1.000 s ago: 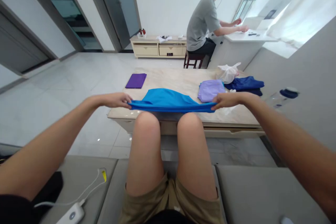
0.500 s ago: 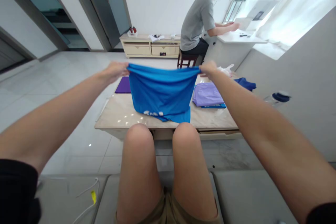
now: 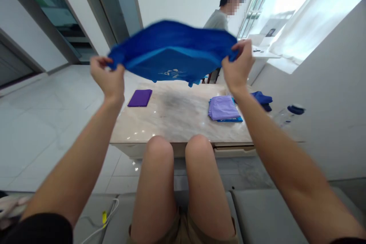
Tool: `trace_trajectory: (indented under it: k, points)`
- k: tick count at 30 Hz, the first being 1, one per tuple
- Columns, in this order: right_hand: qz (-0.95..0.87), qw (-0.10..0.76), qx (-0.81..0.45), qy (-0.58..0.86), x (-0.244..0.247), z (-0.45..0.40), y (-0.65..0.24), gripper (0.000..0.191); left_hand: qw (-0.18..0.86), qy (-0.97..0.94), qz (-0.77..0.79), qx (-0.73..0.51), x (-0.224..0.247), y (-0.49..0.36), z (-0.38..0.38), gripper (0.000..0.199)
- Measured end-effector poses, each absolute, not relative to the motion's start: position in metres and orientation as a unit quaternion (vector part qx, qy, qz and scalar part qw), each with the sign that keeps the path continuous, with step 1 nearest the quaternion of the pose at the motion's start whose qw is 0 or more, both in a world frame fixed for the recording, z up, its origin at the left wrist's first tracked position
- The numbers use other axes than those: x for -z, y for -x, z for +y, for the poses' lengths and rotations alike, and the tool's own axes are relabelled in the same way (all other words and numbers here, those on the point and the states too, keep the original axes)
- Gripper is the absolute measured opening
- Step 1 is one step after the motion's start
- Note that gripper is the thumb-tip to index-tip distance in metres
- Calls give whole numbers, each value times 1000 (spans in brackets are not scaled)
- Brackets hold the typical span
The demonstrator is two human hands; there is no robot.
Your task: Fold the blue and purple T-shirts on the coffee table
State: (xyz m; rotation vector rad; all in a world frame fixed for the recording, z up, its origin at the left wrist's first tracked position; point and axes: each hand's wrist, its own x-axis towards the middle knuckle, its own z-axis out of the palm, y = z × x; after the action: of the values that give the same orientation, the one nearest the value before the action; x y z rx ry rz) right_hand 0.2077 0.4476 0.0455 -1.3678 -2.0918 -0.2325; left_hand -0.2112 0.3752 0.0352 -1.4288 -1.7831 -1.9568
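Note:
A blue cloth [image 3: 171, 63] with a white print hangs stretched in the air above the table. Its near and far layers look parted along the top, with a darker blue band behind; whether it is a bag or a garment I cannot tell. My left hand [image 3: 110, 78] pinches its left top corner, and the right top corner is pinched in my right hand [image 3: 238, 65]. Below, a folded purple cloth [image 3: 140, 98] lies at the table's left. A folded lavender cloth [image 3: 224, 107] rests on blue material at the right, close to my right forearm.
The marble-topped table [image 3: 177, 122] stands just beyond my knees. A dark blue bundle [image 3: 261, 99] and a clear bottle [image 3: 288, 116] with a blue lid are at the right. Behind the cloth, a person [image 3: 219, 21] sits at a white desk [image 3: 265, 54]. A white cable [image 3: 110, 217] lies on the grey seat.
Both hands have risen with the blue cloth, lifting it off the tabletop, and have moved further apart. The cloth's top now bulges upward, and its darker blue side shows.

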Motion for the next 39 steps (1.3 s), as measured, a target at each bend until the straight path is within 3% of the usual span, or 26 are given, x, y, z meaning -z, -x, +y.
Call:
trace_trajectory:
  k: [2, 4, 6, 10, 13, 18, 25, 28, 31, 33, 36, 39]
  points:
    - [-688, 412, 31, 596, 45, 422, -199, 59, -6, 463, -690, 557, 46, 197, 348, 37]
    - [-670, 393, -75, 626, 126, 409, -196, 63, -99, 479, -774, 401, 116, 191, 327, 36]
    - [-647, 394, -107, 644, 187, 406, -202, 62, -128, 491, -814, 284, 166, 194, 314, 31]
    - [-624, 427, -87, 648, 257, 413, -226, 48, -114, 528, -831, 136, 218, 208, 304, 36]
    - [-634, 421, -86, 644, 286, 415, -234, 38, -47, 616, -780, 97, 237, 208, 304, 42]
    - [-671, 379, -117, 626, 307, 417, -230, 39, -58, 712, -691, 107, 248, 196, 316, 28]
    - [-718, 386, -69, 575, 270, 393, -253, 54, -38, 562, -792, 235, 229, 207, 296, 36]
    - [-761, 280, -105, 576, 265, 359, -273, 55, -70, 553, -807, 196, 232, 223, 262, 39]
    - [-806, 136, -158, 555, 268, 333, -296, 43, -174, 585, -782, 128, 241, 246, 235, 28]
    - [-815, 117, -162, 544, 268, 329, -308, 36, -242, 596, -756, 124, 243, 261, 231, 19]
    - [-808, 149, -143, 552, 263, 344, -302, 42, -255, 599, -740, 171, 238, 267, 251, 34]
    - [-805, 165, -113, 558, 262, 369, -264, 51, -156, 633, -727, 213, 234, 247, 289, 50]
